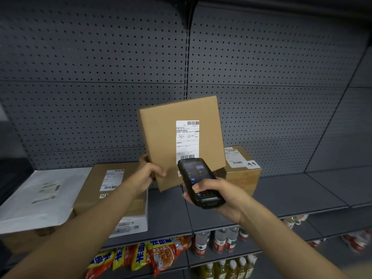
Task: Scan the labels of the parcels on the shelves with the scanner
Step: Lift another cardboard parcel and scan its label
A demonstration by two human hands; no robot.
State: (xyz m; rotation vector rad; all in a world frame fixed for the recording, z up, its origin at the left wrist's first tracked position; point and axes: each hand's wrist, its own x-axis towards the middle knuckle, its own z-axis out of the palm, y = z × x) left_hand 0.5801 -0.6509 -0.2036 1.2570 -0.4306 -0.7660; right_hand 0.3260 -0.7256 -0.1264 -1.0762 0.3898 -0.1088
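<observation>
Left hand (150,174) grips flat brown cardboard parcel (161,141) by its lower left edge, tilted upright. Right hand (219,198) clasps black handheld scanner (198,182), tip just under parcel's white label (187,140).

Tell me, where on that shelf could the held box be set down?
Bare shelf lies right of the small labelled box, and a narrower strip sits between it and the left stack. The left end is crowded, with a white mailer.

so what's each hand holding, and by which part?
Left hand grips the flat cardboard parcel by its lower left edge. Right hand holds the scanner round its lower body.
</observation>
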